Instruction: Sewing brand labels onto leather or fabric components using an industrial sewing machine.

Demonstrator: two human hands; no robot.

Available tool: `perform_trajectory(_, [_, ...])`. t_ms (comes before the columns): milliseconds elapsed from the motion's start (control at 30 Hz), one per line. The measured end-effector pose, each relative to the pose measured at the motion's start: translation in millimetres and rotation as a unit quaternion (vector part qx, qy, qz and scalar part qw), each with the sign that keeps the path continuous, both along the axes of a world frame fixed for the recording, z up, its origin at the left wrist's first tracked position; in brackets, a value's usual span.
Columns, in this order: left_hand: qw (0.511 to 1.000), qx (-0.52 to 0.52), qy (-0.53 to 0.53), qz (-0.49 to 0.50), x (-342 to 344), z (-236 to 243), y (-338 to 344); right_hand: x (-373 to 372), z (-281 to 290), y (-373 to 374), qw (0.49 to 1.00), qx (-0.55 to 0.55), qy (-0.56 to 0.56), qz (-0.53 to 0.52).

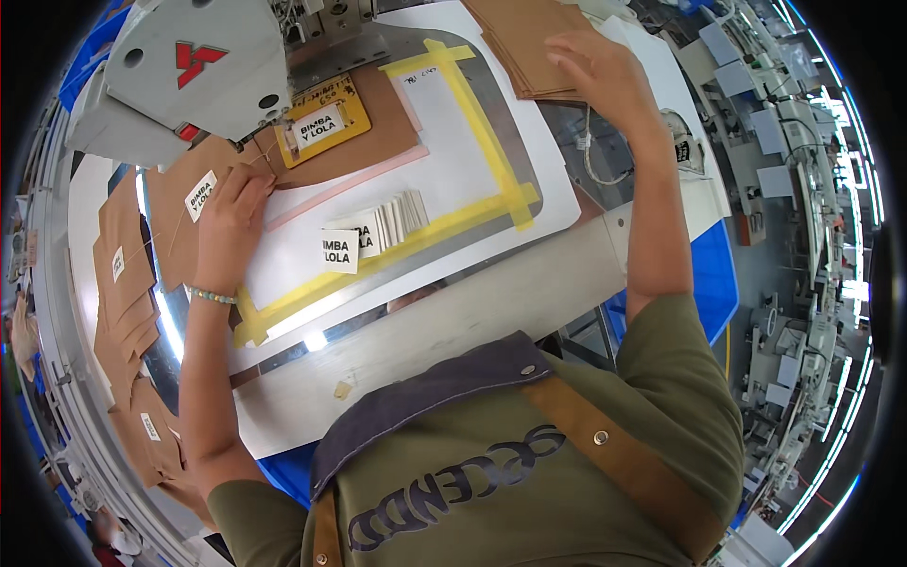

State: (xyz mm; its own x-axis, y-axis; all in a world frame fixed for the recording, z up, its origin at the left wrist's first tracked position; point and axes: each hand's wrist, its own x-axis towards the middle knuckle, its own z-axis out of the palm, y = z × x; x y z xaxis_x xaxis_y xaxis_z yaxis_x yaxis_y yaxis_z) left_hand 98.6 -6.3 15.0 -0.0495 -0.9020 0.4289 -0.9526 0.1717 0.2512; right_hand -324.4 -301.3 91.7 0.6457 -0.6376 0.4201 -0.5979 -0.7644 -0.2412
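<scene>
My left hand [234,213] has its fingers curled together on the edge of a brown piece [179,241] bearing a white printed label [200,194], below the sewing machine head [179,80]; pale thread runs near it. Under the needle area, a yellow template [321,146] frames another label on a second brown piece [385,128]. My right hand [605,90] rests over a stack of brown sheets [520,66] at the upper right, fingers loosely bent and apart. A fanned pile of white labels [397,222] lies on the white board [472,175], inside yellow tape.
More labelled brown pieces [123,293] are stacked along the left. A white cord [609,175] hangs at the right of the board. A blue bin [709,283] sits below the table's right side. Rows of workstations [775,189] line the background.
</scene>
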Motion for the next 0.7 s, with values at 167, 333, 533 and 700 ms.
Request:
perform_trajectory(167, [0.998, -0.002, -0.065, -0.001, 1, -4, 7, -7, -30, -3, 0.991, -0.083, 0.099, 0.017])
perform_trajectory(333, [0.981, 0.048, -0.146, 0.117, 36, -3, 57, -11, -40, -13, 0.990, -0.013, 0.136, -0.021])
perform_trajectory(533, [0.942, 0.057, -0.171, 0.285, 147, -23, 160, 13, -43, -6, 0.990, -0.039, 0.129, -0.044])
perform_trajectory(700, [0.921, 0.151, -0.105, 0.344, 153, -6, 177, 13, -56, -19, 0.986, -0.106, 0.121, -0.038])
